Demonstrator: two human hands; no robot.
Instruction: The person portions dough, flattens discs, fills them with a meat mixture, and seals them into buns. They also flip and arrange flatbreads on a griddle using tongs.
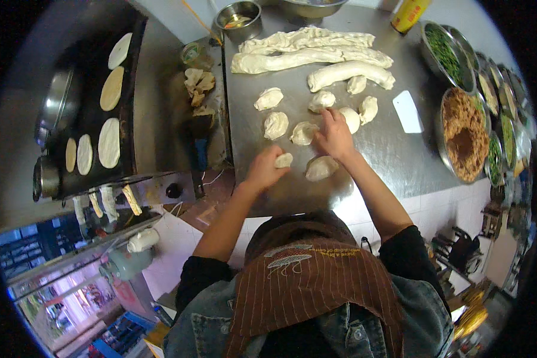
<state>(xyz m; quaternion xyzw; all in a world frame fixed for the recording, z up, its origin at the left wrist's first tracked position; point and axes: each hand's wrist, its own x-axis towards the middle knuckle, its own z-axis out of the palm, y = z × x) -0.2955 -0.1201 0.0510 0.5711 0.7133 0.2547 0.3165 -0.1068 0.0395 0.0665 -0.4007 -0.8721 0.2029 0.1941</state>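
My left hand [265, 169] is closed around a small lump of dough [283, 160], whose pale end shows beside the thumb. Over the steel worktop [268, 197], my right hand [336, 136] has its fingertips at the lower edge of a dough piece [321, 101]. Its thumb is spread apart, close to another dough piece [303, 134]. A round dough ball [350, 120] lies just beyond that hand, partly covered by it. Nearer to me is a flatter, filled-looking dough piece [321, 168]. Several more dough pieces [275, 125] lie around, below a thick dough roll [351, 75].
Long dough strips [308, 58] lie at the back, near a steel pot [238, 21]. A white scraper [407, 112] is right of the dough. Bowls of brown filling [465, 134] and chopped greens [445, 53] line the right side. Flatbreads [109, 143] lie on a dark griddle [91, 116] at left.
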